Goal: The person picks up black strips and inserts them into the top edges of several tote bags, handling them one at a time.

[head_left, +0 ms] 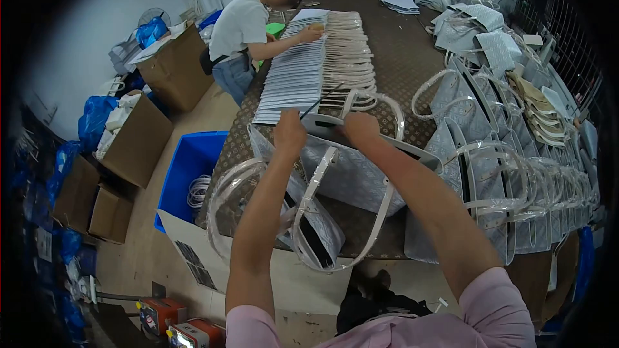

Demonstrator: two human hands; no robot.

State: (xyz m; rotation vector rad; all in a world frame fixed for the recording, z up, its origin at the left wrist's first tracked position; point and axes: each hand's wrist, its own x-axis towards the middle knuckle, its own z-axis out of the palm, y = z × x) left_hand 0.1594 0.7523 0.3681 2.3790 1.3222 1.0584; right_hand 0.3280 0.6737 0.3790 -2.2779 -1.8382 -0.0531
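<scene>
A grey patterned handbag [348, 174] with pale handles wrapped in clear plastic stands in front of me at the table's near end. My left hand [290, 133] is closed at the left end of its top edge. A thin dark strip [322, 100] sticks out beside that fist, slanting up to the right. My right hand [361, 130] grips the far rim of the bag, knuckles up, next to the far handle. Another grey bag [322, 222] leans at the near left, partly hidden behind my left arm.
A long row of flat grey bags [290, 71] with wrapped handles [348, 51] lies on the brown patterned table [400, 32]. Finished-looking bags [464, 180] crowd the right side. A co-worker [238, 32] reaches over the row. Left are a blue bin [187, 154] and cardboard boxes [138, 142].
</scene>
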